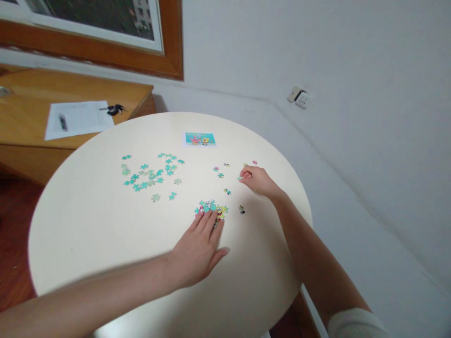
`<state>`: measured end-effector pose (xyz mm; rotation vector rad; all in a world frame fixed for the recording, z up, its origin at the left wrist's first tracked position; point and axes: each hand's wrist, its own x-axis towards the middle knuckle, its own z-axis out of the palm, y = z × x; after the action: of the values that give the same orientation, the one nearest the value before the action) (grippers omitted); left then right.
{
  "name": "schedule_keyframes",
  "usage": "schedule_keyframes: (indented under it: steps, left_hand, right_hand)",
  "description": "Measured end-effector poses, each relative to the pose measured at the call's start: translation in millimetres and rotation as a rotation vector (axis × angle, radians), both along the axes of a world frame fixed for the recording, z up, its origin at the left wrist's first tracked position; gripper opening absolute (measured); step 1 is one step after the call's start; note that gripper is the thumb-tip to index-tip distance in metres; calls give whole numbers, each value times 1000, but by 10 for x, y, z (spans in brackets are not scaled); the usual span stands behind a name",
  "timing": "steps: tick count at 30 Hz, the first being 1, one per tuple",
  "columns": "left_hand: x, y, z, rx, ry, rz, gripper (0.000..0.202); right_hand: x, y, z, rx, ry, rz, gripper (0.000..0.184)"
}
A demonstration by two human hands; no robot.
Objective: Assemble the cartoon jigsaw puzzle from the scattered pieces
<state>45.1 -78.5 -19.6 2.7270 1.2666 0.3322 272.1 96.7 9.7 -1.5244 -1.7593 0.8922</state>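
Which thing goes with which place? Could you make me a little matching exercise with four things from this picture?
1. left hand
2. right hand
3. picture card
4. paper sheet

A. on the wooden desk
B. holding a small piece
C. laid over joined puzzle pieces
D. toward the far edge of the round table

Pairs: 1-C, 2-B, 3-D, 4-A

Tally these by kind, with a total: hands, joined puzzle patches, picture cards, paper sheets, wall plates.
Hands: 2 (left hand, right hand)
Joined puzzle patch: 1
Picture card: 1
Paper sheet: 1
Wall plates: 2
Total: 7
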Motion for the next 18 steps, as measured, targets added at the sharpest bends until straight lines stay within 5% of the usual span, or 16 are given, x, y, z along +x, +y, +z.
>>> schedule_keyframes:
  steps: [6,18]
  left_hand:
    - [0,100,13,-18,-38,8,60]
    - [-156,175,18,-29,55,-57,60]
  right_hand:
    - [-341,-42,-62,146,201,-10,13]
    - [-403,-167,-257,246,-12,58,12]
